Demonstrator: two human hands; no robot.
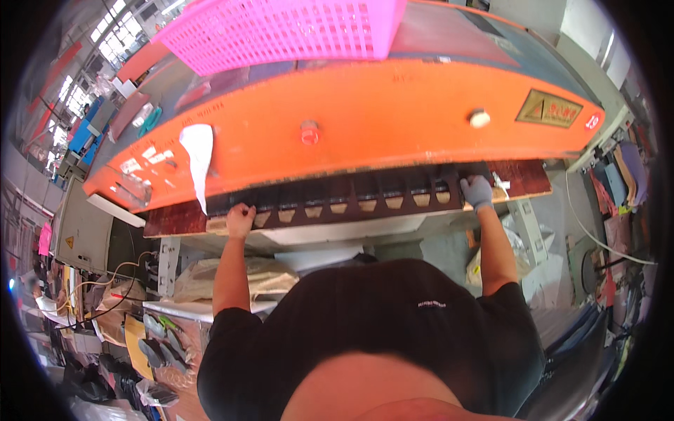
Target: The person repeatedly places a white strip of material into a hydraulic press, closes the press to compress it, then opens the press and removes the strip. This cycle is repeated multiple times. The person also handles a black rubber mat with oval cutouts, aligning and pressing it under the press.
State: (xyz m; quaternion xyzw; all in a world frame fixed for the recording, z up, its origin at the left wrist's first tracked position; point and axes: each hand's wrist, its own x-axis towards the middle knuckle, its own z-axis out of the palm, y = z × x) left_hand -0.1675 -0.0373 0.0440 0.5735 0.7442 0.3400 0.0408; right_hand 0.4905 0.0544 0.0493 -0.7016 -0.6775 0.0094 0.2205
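A long dark sheet with a row of cut-out notches along its near edge lies on the reddish-brown board under the orange machine's front. Tan wood shows through the notches. My bare left hand pinches the near edge of this sheet toward its left end. At the right end, my right hand, in a grey glove, has its fingers bent over the sheet's corner. The sheet's far part is hidden beneath the orange press.
On the press front sit a red button, a pale button and a hanging white paper. A pink basket stands on top. Brown bags lie under the board; dark cut pieces lie at lower left.
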